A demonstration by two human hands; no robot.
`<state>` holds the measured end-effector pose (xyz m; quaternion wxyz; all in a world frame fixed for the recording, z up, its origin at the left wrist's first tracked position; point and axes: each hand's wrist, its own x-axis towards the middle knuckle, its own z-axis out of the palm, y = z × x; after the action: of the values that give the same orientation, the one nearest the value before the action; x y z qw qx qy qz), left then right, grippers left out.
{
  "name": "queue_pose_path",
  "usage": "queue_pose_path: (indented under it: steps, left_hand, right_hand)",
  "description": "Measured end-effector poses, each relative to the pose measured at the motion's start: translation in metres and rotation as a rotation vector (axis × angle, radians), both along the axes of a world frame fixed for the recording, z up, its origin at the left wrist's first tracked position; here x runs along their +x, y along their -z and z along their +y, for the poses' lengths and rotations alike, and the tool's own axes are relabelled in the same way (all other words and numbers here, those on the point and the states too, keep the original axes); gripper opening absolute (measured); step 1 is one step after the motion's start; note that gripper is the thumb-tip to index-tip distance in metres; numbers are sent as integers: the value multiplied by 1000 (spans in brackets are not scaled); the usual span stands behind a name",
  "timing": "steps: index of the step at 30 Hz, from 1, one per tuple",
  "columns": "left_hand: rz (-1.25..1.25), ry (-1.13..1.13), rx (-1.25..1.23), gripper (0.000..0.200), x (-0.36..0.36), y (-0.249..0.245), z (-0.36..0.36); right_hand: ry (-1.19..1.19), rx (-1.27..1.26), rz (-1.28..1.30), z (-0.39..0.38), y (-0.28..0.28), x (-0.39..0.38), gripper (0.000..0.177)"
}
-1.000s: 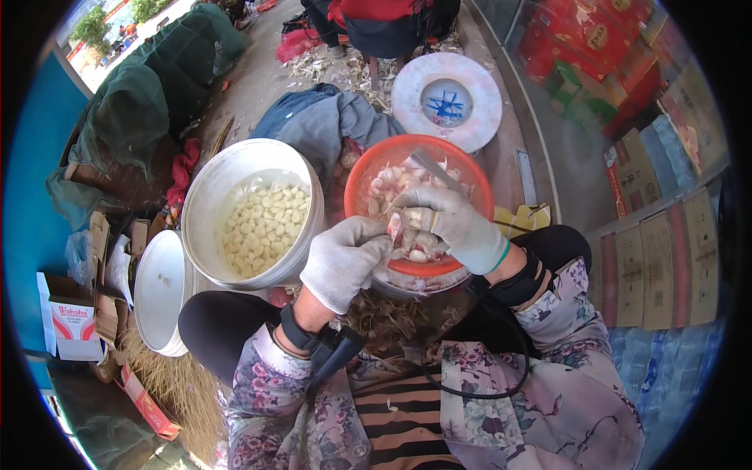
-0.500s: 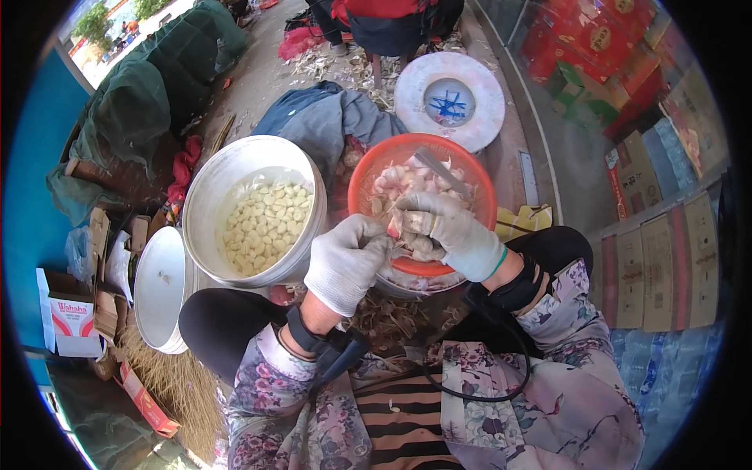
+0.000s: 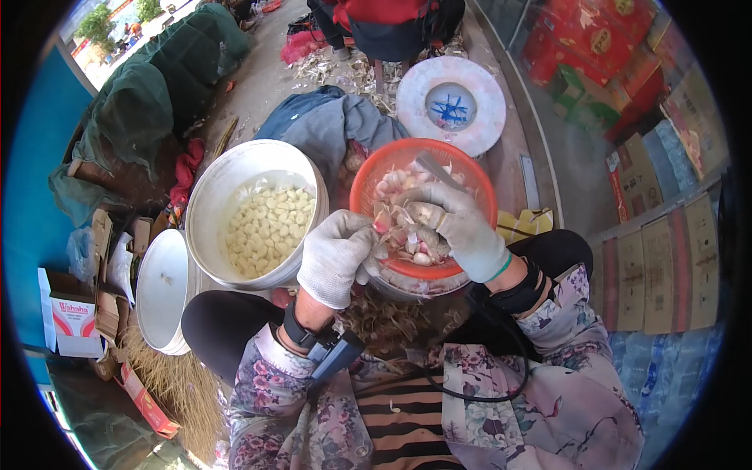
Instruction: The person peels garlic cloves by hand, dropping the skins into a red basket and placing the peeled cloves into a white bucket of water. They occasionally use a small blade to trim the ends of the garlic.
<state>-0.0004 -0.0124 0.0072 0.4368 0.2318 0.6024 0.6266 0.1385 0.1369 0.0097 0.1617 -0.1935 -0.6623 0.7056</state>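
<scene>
Garlic clove point(image 3: 424, 213): 1, in right fingers point(image 3: 439, 200) | left fingers point(image 3: 362, 227) pinched beside | bucket point(image 3: 205, 196): 1

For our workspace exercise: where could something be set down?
Bare floor lies between white bucket and green netting, and between white disc and cardboard boxes. Crowded: left hand and right hand, gripping a knife, over the orange basket.

Left hand point(image 3: 333, 257) has drawn back off the right hand point(image 3: 462, 229), out to the basket's point(image 3: 479, 182) left rim. Its fingertips no longer touch the clove point(image 3: 424, 213) the right hand grips. Pink skin point(image 3: 381, 223) now at left fingertips, over the basket.
</scene>
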Motion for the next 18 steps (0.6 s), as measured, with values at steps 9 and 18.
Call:
queue_pose_path:
  steps: [9,18]
  left_hand:
    - [170,-47,5,10,13,1,5]
    - [121,-36,-12,12,4,-6,-1]
  right_hand:
    - [12,300,143,-16,19,-6,27]
    - [-1,-123,-19,-6,-2,1,30]
